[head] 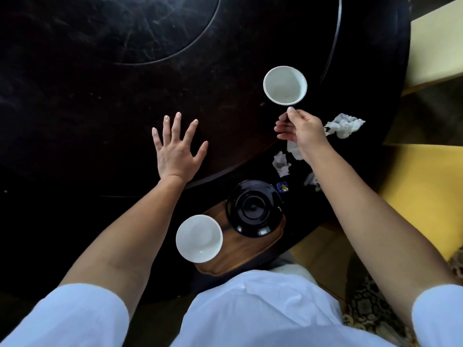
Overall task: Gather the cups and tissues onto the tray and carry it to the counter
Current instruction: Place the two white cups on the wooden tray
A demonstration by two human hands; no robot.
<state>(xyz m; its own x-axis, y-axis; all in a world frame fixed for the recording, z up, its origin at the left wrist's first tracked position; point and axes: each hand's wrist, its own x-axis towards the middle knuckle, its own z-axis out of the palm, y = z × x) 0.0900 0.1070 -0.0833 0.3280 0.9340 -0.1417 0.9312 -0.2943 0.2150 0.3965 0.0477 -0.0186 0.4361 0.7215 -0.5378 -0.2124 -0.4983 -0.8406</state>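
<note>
Cups first: one white cup (285, 85) sits right of centre in the upper half of the frame, and your right hand (300, 130) is just below it, thumb tip at its lower rim, fingers curled underneath. You look to be pinching it by the base, though the contact itself is hidden behind the cup. A second white cup (199, 238) stands lower centre, at the left end of the tray (253, 254), overlapping its edge from this angle.

Your left hand (175, 149) is wide open, fingers spread, palm down on the table (75, 96), holding nothing. It rests left of centre, well apart from both cups.

On the tray's far end sits a glossy black bowl (254, 207), which looks turned upside down, filling most of that half. Tissues lie crumpled to the right: a large one (343, 125) right of your right hand, a small one (281, 164) below that hand, and another scrap (310, 180) partly hidden by your forearm. A tiny blue wrapper (282, 187) sits just beside the bowl.

That table is dark, round and scuffed, with a raised inner disc (112, 26) at upper left. Yellow seats (426, 181) show at the right edge, patterned flooring (370, 304) at lower right.
</note>
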